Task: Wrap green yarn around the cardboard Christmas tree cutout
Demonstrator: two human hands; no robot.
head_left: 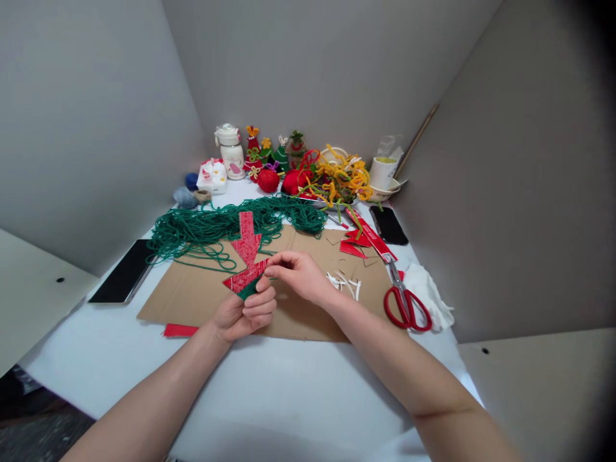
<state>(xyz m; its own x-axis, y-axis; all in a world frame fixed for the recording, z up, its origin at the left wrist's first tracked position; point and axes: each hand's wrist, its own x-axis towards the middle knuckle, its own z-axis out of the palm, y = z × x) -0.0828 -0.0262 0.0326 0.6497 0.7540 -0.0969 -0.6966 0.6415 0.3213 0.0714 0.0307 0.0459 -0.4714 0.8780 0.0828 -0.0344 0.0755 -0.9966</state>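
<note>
My left hand (251, 313) grips a red tree-shaped cardboard cutout (247, 247) by its lower end. Green yarn is wound around that end, partly hidden by my fingers. My right hand (301, 274) pinches at the cutout's right corner, with a thin bit of green yarn showing under its fingertips. Behind the cutout lies a big loose heap of green yarn (202, 228), with strands trailing onto the brown cardboard sheet (308, 321) below my hands.
Red-handled scissors (407, 308) lie at right beside white tissue (426, 295). Red scraps (355, 245) and white strips (346, 282) litter the cardboard. Phones (120, 273) (387, 224) flank it. Yarn balls (268, 181), small decorations, a white bottle (232, 154) and orange yarn (344, 173) line the back.
</note>
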